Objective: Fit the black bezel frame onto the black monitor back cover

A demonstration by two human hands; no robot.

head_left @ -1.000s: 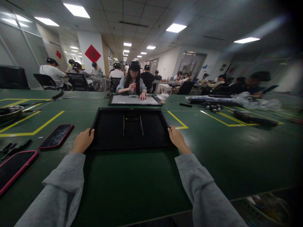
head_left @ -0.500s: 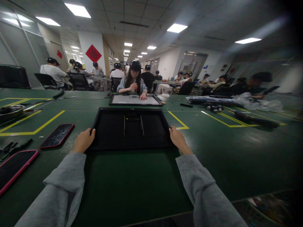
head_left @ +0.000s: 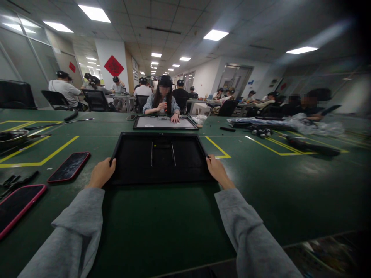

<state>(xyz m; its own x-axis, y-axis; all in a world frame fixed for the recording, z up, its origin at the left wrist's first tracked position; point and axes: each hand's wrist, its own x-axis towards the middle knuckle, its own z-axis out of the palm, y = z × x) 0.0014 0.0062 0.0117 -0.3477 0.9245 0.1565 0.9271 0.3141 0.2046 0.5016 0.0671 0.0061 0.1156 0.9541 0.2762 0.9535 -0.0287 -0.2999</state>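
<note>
A wide black plastic monitor casing (head_left: 136, 164) lies in front of me on the green table (head_left: 162, 224), its raised rim facing up. Two thin metal strips (head_left: 174, 154) stand out in its middle. My left hand (head_left: 101, 172) grips the left rim with the thumb on top and the fingers mostly hidden beneath. On the opposite side, my right hand (head_left: 218, 170) holds the right rim in the same way. The near edge of the casing seems close to the tabletop; whether it touches cannot be made out.
Two red-edged phones (head_left: 68, 166) (head_left: 19, 206) lie to my left, near a metal bowl (head_left: 13, 137). Across the table a person works with a screwdriver over a pale panel (head_left: 165, 122). At right are a dark power tool (head_left: 311, 146) and plastic wrap (head_left: 313, 124).
Hardly anything differs; the whole view has shifted very slightly. Both hands keep their hold on the casing.
</note>
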